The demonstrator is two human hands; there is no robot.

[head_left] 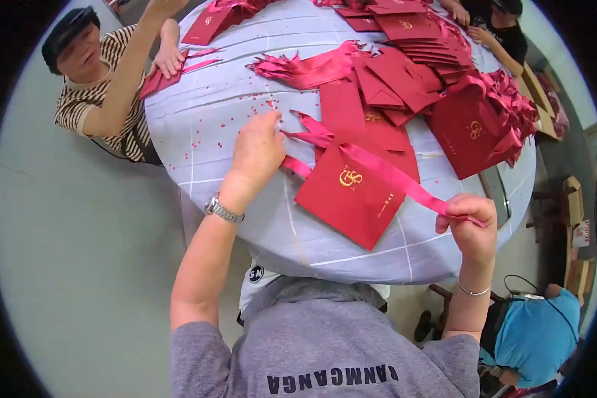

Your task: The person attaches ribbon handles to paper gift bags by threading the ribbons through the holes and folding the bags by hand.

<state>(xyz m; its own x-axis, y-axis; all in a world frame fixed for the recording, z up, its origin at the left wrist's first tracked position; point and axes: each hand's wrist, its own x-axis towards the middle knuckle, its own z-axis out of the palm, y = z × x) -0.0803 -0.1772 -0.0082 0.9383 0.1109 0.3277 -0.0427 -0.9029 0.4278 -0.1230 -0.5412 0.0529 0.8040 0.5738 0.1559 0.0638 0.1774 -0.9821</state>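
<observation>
A flat red paper gift bag (pixel 351 192) with a gold emblem lies tilted on the covered table in front of me. A pink ribbon (pixel 395 178) runs across its upper part. On the right, the fingers of my right hand (pixel 469 222) pinch this ribbon and draw it out taut beyond the bag's edge. My left hand (pixel 257 151), wearing a metal watch (pixel 224 209), is closed left of the bag, its fingertips at the tip of a pink ribbon end (pixel 312 134). Another ribbon piece (pixel 297 166) passes beside the left wrist.
More red bags (pixel 404 86) with bundled ribbons pile up behind and to the right. Small red bits (pixel 222 126) dot the pale tablecloth (pixel 212 159). A person in stripes (pixel 113 86) works at far left, another person (pixel 504 33) at far right; someone in blue (pixel 537 338) is behind right.
</observation>
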